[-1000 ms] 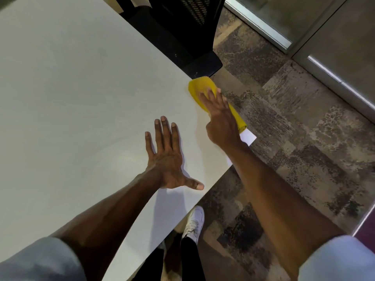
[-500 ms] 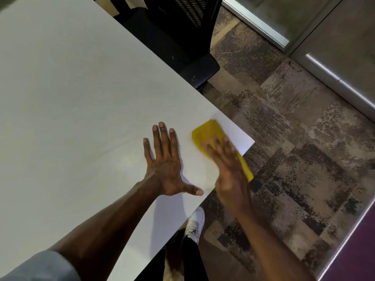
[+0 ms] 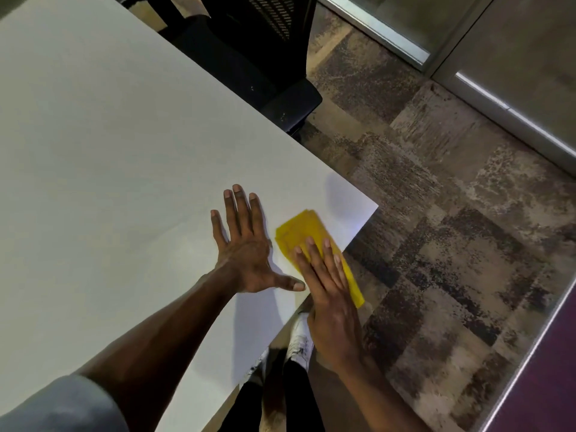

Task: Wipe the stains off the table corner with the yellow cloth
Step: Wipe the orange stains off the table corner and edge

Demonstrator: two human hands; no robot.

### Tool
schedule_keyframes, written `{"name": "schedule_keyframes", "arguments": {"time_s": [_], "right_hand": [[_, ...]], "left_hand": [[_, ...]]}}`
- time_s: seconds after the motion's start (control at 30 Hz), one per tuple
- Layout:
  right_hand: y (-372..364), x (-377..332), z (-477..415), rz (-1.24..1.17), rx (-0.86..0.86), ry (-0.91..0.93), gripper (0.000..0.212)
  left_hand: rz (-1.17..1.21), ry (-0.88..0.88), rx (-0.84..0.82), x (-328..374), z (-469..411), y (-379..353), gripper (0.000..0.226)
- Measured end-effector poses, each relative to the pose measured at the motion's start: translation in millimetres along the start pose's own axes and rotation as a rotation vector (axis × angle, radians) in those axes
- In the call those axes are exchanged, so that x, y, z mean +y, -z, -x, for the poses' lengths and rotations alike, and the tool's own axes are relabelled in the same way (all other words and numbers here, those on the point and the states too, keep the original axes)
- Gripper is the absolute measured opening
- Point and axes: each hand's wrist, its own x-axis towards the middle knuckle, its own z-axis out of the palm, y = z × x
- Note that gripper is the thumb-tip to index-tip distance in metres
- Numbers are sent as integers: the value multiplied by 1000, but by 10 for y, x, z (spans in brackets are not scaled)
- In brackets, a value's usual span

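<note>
White table (image 3: 124, 151), I see right hand (image 3: 330, 294) flat, fingers straight on yellow cloth (image 3: 299, 232) at corner edge, left hand (image 3: 246, 254) splayed alongside

Black chair (image 3: 265, 88) at the top, mesh back upright behind the seat. Mottled brown-and-grey carpet (image 3: 436, 229) across the right half. Metal frame (image 3: 389, 35) with glass panels along the top right. Purple strip (image 3: 548, 385) in the bottom right corner. White shoe (image 3: 297, 338) and black trouser leg (image 3: 299, 400) low in the middle.
</note>
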Motion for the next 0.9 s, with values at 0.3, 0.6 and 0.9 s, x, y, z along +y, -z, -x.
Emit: {"name": "schedule_keyframes", "arguments": {"time_s": [0.3, 0.6, 0.9], "right_hand": [[142, 80, -725, 53, 110, -168, 97], [-353, -316, 272, -194, 291, -220, 104], [-104, -26, -337, -263, 357, -367, 97]], "left_hand": [[-69, 54, 20, 24, -55, -44, 188], [-79, 9, -34, -1, -63, -47, 198], [-136, 68, 5, 44, -53, -62, 192]]}}
